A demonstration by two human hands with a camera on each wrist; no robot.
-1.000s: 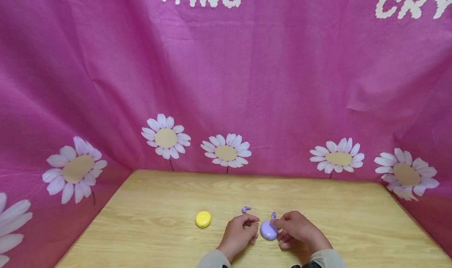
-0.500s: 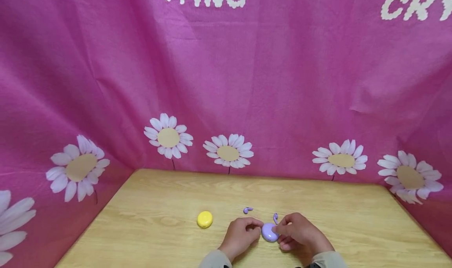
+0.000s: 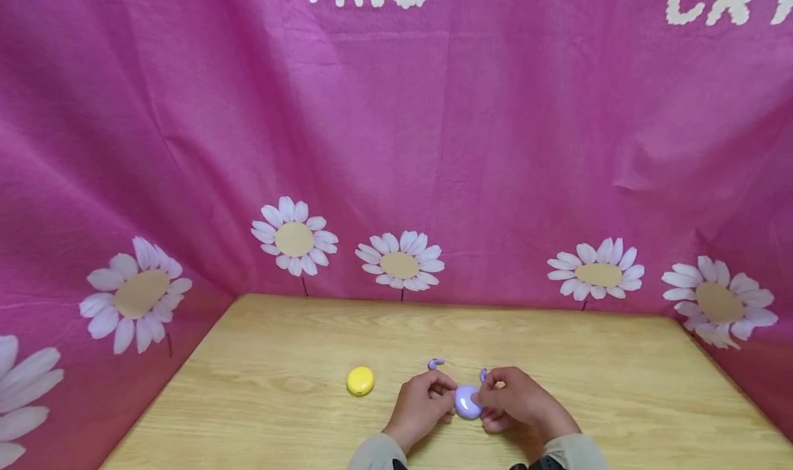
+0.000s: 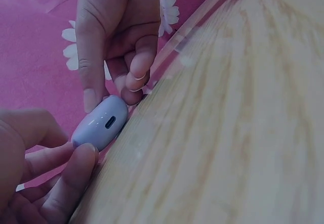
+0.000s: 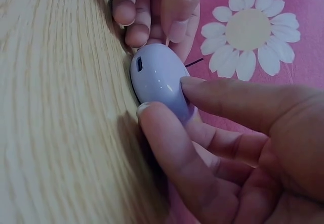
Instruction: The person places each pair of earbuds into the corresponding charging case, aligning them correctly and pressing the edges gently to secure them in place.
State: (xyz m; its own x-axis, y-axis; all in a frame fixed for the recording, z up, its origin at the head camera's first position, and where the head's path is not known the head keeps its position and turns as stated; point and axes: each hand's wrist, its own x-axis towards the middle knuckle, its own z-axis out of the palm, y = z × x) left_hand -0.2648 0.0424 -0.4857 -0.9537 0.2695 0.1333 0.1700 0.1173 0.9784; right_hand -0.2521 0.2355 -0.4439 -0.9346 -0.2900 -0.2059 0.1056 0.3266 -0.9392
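Note:
A glossy round purple earbud case (image 3: 466,402) lies on the wooden table between both hands. My left hand (image 3: 416,409) holds its left side between thumb and fingers. On the opposite side, my right hand (image 3: 519,400) grips the case, its thumb lying over the top and another finger against the side, as the right wrist view shows. A small charging slot marks the case (image 4: 104,123) on its near side. Behind the case lie two purple earbuds: the left earbud (image 3: 436,363) is apart from the hands, while the right earbud (image 3: 484,374) is partly hidden by right-hand fingers.
A round yellow case (image 3: 360,380) sits left of the hands on the light wooden table (image 3: 279,415). Pink cloth (image 3: 495,146) printed with white daisies and letters hangs behind the table and along its sides.
My left hand has come from a small gap to the case's left rim and now holds it. The case has shifted slightly left; my right hand stays at its right side.

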